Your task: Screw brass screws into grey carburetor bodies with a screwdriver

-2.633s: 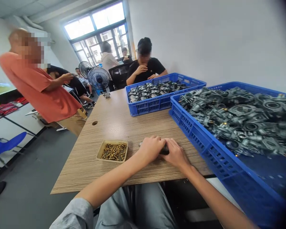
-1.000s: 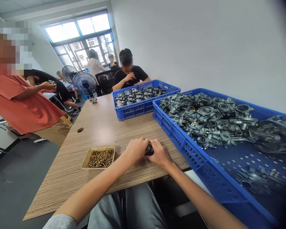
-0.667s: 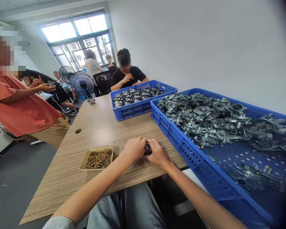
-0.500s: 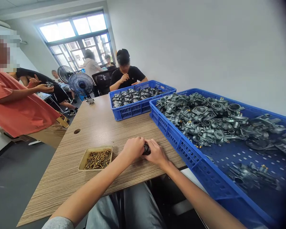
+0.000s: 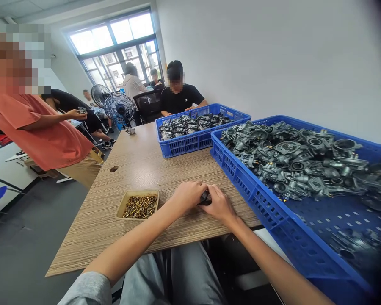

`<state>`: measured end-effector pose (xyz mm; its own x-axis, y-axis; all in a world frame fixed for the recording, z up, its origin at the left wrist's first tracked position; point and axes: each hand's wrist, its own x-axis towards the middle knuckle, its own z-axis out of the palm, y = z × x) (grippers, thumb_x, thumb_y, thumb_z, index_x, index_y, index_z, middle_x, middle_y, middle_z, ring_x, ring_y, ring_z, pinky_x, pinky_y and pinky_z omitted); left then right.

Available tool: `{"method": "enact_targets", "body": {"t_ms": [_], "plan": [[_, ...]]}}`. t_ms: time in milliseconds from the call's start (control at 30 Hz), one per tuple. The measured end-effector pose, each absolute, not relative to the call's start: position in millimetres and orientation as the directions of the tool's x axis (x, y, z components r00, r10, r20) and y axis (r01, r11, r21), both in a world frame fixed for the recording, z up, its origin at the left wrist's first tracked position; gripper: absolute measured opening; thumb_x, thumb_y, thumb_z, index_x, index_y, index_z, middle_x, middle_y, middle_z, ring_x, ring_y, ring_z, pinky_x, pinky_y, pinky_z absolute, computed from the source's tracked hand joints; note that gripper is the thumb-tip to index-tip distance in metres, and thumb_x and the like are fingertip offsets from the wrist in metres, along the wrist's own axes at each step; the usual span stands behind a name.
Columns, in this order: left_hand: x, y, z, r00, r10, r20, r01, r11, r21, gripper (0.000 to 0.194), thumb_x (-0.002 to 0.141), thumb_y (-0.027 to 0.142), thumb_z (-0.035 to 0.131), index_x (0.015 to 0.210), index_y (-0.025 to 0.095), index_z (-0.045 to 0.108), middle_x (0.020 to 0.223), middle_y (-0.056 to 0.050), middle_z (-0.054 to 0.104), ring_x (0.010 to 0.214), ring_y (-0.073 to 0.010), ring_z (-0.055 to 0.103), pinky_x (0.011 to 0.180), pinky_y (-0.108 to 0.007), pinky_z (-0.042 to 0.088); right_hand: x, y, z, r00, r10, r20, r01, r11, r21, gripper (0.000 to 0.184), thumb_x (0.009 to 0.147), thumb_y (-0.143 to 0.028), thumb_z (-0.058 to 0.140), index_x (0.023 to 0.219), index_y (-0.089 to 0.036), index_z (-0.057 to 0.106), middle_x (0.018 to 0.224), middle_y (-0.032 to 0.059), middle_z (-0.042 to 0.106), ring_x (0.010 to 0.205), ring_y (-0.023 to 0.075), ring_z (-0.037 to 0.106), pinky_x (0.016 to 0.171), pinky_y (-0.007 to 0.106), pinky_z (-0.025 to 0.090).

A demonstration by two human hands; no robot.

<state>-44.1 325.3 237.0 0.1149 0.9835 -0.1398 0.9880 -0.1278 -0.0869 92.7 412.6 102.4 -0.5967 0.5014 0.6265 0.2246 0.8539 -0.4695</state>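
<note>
Small dark part [image 5: 205, 198] sits low between both hands, at or just above the bench [image 5: 139, 159]; the fingers hide most of it, so can't tell if it touches. Left hand [image 5: 190, 195] is curled over its left side, fingers bent, knuckles up. Right hand [image 5: 221, 203] closes on the other side, fingertips meeting the left hand's. Exact fingertip contacts hidden.

Handling, judged: looks hard and rigid, probably metal, won't squash. Likely light enough for one hand, maybe dense for its size. Dark surface could be slick if oily; can't tell. Body should be tough, any thin projections less so. Best hold: opposite sides of the solid body, thumb against fingers, keeping off edges and small fittings.

Left of the hands, beside the left forearm: shallow tub [image 5: 122, 205] of brass-coloured pins [image 5: 141, 206], small, rigid, likely rolly; pinch singly. One tiny loose piece [image 5: 159, 184] lies just beyond the tub. Right: big blue crate [image 5: 236, 171] with heaped grey castings [image 5: 285, 156], stiff and knobbly, may snag each other; lift by the main body. Farther out, smaller blue crate [image 5: 190, 146] holds packed dark and silvery parts [image 5: 186, 127]. Loose metal part [image 5: 131, 131] near the bench's far end. Seated co-worker [image 5: 184, 101] behind the smaller crate; standing person in orange [image 5: 60, 140] to the left, small item [image 5: 81, 110] in hand.
</note>
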Motion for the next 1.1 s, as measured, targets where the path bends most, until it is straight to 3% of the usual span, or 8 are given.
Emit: {"method": "enact_targets", "body": {"t_ms": [100,333,533,600,767,833,967,1100], "plan": [[-49,324,237,0.177,0.975,-0.132,0.979,-0.189,-0.082,0.025,0.099,0.020,0.059,0.124,0.017,0.061,0.118,-0.010,0.072,0.107,-0.0286,0.075,0.085,-0.038,0.062,92,413,100,-0.590,0.489,0.642,0.221,0.863,-0.455,0.054,0.079,-0.029,0.080,0.129,-0.021,0.059,0.109,0.0115,0.071,0.103,0.0323,0.073,0.083,0.042,0.063],[-48,326,233,0.069,0.991,-0.113,0.993,-0.079,-0.089,0.022,0.104,0.019,0.049,0.119,0.012,0.064,0.112,-0.014,0.072,0.102,-0.0268,0.076,0.084,-0.036,0.062,93,414,99,-0.592,0.455,0.665,0.226,0.886,-0.405,0.059,0.082,-0.032,0.078,0.137,-0.020,0.057,0.110,0.0120,0.073,0.104,0.0318,0.073,0.081,0.041,0.063],[-47,331,223,0.142,0.981,-0.134,0.977,-0.161,-0.138,0.030,0.096,0.026,0.071,0.119,0.008,0.063,0.111,-0.016,0.071,0.103,-0.0295,0.075,0.083,-0.037,0.062,93,414,99,-0.586,0.438,0.682,0.212,0.895,-0.392,0.059,0.084,-0.036,0.079,0.136,-0.019,0.057,0.108,0.0117,0.074,0.102,0.0317,0.073,0.080,0.041,0.063],[-47,329,225,0.122,0.985,-0.122,0.981,-0.138,-0.134,0.029,0.098,0.027,0.069,0.120,0.009,0.063,0.110,-0.016,0.071,0.102,-0.0287,0.075,0.082,-0.035,0.061,93,414,100,-0.583,0.446,0.679,0.210,0.890,-0.405,0.058,0.085,-0.036,0.078,0.137,-0.020,0.057,0.109,0.0114,0.073,0.101,0.0311,0.073,0.080,0.041,0.063],[-80,307,243,0.012,0.999,-0.036,0.999,-0.011,0.036,0.029,0.104,0.045,0.056,0.111,0.018,0.065,0.110,-0.011,0.074,0.100,-0.0252,0.075,0.082,-0.033,0.057,93,411,107,-0.608,0.470,0.640,0.187,0.868,-0.460,0.057,0.089,-0.037,0.076,0.140,-0.023,0.057,0.119,0.0120,0.073,0.110,0.0314,0.072,0.093,0.045,0.062],[-109,288,248,-0.112,0.994,-0.016,0.991,0.113,0.073,0.024,0.104,0.041,0.055,0.109,0.020,0.066,0.109,-0.009,0.075,0.098,-0.0233,0.073,0.082,-0.031,0.055,93,410,110,-0.610,0.494,0.619,0.193,0.851,-0.489,0.056,0.089,-0.039,0.077,0.139,-0.024,0.058,0.119,0.0118,0.073,0.111,0.0317,0.071,0.096,0.046,0.061],[-165,243,241,-0.381,0.906,-0.183,0.924,0.378,-0.050,0.019,0.099,0.032,0.058,0.093,0.018,0.070,0.098,-0.011,0.076,0.095,-0.0256,0.073,0.080,-0.032,0.051,91,411,110,-0.616,0.524,0.588,0.199,0.826,-0.528,0.054,0.089,-0.041,0.077,0.137,-0.024,0.059,0.120,0.0114,0.072,0.114,0.0318,0.070,0.096,0.046,0.061],[-188,207,217,-0.432,0.864,-0.260,0.901,0.428,-0.074,0.013,0.094,0.031,0.062,0.095,0.022,0.070,0.099,-0.008,0.077,0.096,-0.0270,0.073,0.077,-0.031,0.050,90,412,107,-0.605,0.544,0.581,0.211,0.813,-0.542,0.054,0.088,-0.042,0.079,0.135,-0.025,0.060,0.118,0.0109,0.071,0.114,0.0318,0.070,0.096,0.046,0.061]]}}
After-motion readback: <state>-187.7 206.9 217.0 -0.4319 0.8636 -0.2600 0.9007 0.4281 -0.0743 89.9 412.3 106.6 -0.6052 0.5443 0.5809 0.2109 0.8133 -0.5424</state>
